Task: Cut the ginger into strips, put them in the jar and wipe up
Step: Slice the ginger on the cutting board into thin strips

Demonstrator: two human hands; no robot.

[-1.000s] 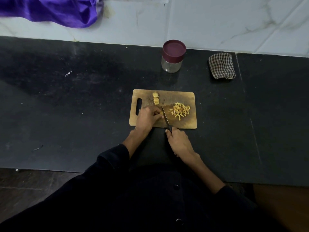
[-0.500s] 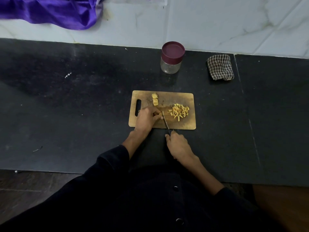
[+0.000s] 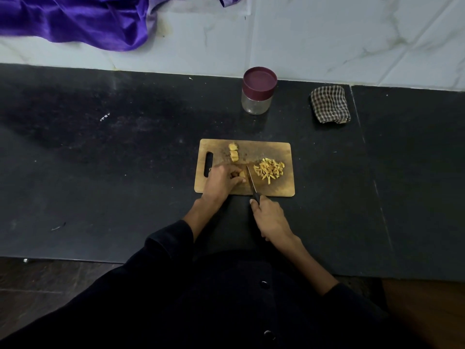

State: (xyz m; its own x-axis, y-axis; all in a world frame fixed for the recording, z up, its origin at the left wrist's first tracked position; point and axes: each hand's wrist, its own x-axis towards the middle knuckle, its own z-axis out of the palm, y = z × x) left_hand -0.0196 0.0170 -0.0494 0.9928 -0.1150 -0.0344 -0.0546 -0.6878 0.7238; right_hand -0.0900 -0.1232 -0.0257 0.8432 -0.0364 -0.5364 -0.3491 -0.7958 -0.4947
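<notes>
While the left hand (image 3: 222, 181) rests on the rectangular wooden cutting board with a slot handle (image 3: 281, 190), I read its fingers as curled together over a small yellow ginger piece (image 3: 242, 175), pinning it to the wood near the board's centre. Right hand (image 3: 270, 217): fingers wrapped around the black handle of the narrow-bladed kitchen knife (image 3: 251, 181), with the hand itself off the board's near edge, over the black stone countertop (image 3: 125, 172). Blade position: edge down, just beside the held piece on its right side; I cannot tell whether it touches the ginger. Compared with the frame half a second earlier, I note the blade at nearly the same line and both hands in the same grips; any shift is slight and partly due to the camera tilting. A heap of cut yellow ginger strips (image 3: 269, 168) lies right of the blade, on the board's right half. Two uncut yellow ginger chunks (image 3: 233, 152) sit near the board's far edge, apart from the hand. Behind the board, near the wall, the clear glass jar with a maroon lid (image 3: 258, 90) stands upright with the lid on. Right of the jar lies a folded brown-and-white checked cloth (image 3: 329, 104). A purple satin fabric (image 3: 75, 21) hangs against the white marble wall (image 3: 327, 34) at upper left. Dark sleeves (image 3: 171, 245) cover both forearms partway.
</notes>
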